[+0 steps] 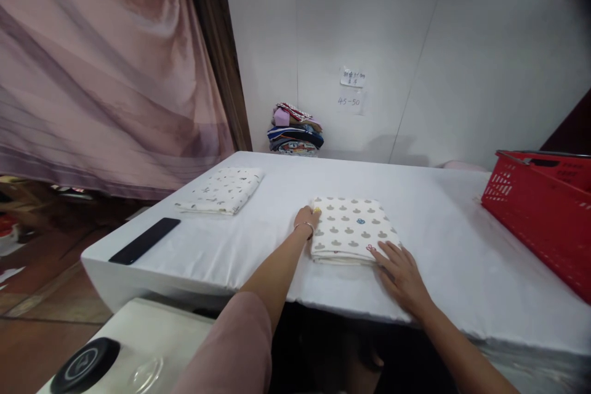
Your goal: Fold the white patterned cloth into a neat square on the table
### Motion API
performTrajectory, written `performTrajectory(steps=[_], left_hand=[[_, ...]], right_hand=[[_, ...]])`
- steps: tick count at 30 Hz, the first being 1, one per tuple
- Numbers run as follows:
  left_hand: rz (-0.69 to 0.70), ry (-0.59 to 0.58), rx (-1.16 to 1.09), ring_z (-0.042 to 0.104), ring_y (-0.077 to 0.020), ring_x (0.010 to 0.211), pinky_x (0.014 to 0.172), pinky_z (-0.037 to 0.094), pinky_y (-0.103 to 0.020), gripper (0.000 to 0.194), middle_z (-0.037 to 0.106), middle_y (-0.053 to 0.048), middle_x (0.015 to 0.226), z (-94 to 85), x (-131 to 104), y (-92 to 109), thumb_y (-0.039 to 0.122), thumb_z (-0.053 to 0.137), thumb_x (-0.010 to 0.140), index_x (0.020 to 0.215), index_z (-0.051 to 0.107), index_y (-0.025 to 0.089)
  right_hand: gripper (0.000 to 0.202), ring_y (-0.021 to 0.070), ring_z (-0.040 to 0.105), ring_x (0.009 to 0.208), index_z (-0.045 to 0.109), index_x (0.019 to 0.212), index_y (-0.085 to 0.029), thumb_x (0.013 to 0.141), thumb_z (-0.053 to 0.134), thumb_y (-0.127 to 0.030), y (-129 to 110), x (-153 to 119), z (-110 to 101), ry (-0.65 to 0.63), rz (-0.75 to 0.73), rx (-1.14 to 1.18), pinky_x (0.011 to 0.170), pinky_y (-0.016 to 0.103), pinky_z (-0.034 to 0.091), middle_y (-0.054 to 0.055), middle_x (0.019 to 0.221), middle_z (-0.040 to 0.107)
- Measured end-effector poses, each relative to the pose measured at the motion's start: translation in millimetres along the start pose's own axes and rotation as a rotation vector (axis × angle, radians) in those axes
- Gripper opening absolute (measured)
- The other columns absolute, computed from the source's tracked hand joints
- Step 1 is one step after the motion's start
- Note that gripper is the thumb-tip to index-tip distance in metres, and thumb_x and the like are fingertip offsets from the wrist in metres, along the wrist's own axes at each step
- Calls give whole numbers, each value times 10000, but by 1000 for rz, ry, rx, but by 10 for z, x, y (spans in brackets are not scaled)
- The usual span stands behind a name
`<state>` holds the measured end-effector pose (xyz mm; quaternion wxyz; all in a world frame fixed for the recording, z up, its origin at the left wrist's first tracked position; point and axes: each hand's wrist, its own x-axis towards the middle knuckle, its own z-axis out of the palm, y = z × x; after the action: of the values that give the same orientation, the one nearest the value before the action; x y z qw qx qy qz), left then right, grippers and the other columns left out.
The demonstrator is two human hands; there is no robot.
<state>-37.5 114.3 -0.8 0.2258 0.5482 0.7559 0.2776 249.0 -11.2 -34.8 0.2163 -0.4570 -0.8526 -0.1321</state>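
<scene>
Cloth (pixel 348 228) with grey printed motifs: one unit, folded, placed near the front edge of the white surface (pixel 438 215), between the left hand (pixel 307 217) and the right hand (pixel 401 274). One blue motif (pixel 361 221) is visible on its top face.

Hands: two. The left hand, with one bracelet (pixel 305 225) at the wrist, is at the left edge of the cloth; its fingers are partly hidden, and whether they pinch the fabric cannot be told. The right hand is spread wide, fingertips on the near right corner of the cloth.

Other items on the surface: one second cloth (pixel 226 189), folded, at far left; one dark flat rectangular object (pixel 145 240) near the left edge; one red basket (pixel 545 215) at right.

Surroundings: one stack of fabrics (pixel 295 132) beyond the far edge, layers too small to count; two paper notes (pixel 352 77) on the wall (pixel 392 24), one above the other; one black disc (pixel 85 365) on a white unit (pixel 161 345) at lower left.
</scene>
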Motion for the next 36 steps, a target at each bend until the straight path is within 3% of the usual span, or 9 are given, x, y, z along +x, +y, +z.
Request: performTrajectory(steps=[9,13,17,20,24,30,36], left_hand=[[19,-36,-103,604,-193,852,717,427,-263,255,661,-69,932,-42,-109,-85,421,556,755,841,586,183],[48,-21,-283,601,-145,851,714,443,-220,262,657,-45,983,-72,-342,-257,398,585,747,903,593,189],[67,10,-523,589,-130,682,630,459,-231,262,651,-21,742,-75,-648,-459,425,576,732,791,591,170],[132,54,-535,561,-119,623,591,445,-228,311,603,4,655,-73,-887,-525,482,571,710,729,561,172],[206,22,-416,533,-107,581,565,421,-222,364,558,35,624,-83,-1119,-500,509,620,660,816,545,188],[265,31,-374,524,-96,622,613,448,-241,410,579,4,838,-60,-1175,-489,405,671,632,947,524,189],[337,50,-447,500,-75,607,625,470,-245,449,539,-24,985,-44,-1172,-474,383,649,675,1074,546,205]], right_hand=[[494,243,340,1258,360,1337,-320,851,406,-243,-16,2,-14,-17,25,12,1015,481,253,30,1344,438],[479,240,341,1255,388,1323,-304,849,410,-242,-26,10,-32,-24,35,14,1020,476,245,35,1339,443],[483,240,343,1253,397,1318,-307,840,414,-238,-29,18,-28,-16,42,24,1016,471,251,29,1336,448],[492,239,343,1253,391,1319,-313,835,417,-235,-38,24,-31,-8,43,36,1021,472,244,24,1331,453],[454,237,320,1267,416,1300,-284,847,407,-247,-55,19,-46,5,71,42,1025,468,237,47,1343,435],[448,287,313,1265,426,1286,-235,842,423,-289,-30,-26,14,76,194,33,963,513,295,108,1360,396],[407,284,338,1247,491,1237,-208,841,428,-276,-3,-23,56,76,173,45,945,460,352,109,1333,424]])
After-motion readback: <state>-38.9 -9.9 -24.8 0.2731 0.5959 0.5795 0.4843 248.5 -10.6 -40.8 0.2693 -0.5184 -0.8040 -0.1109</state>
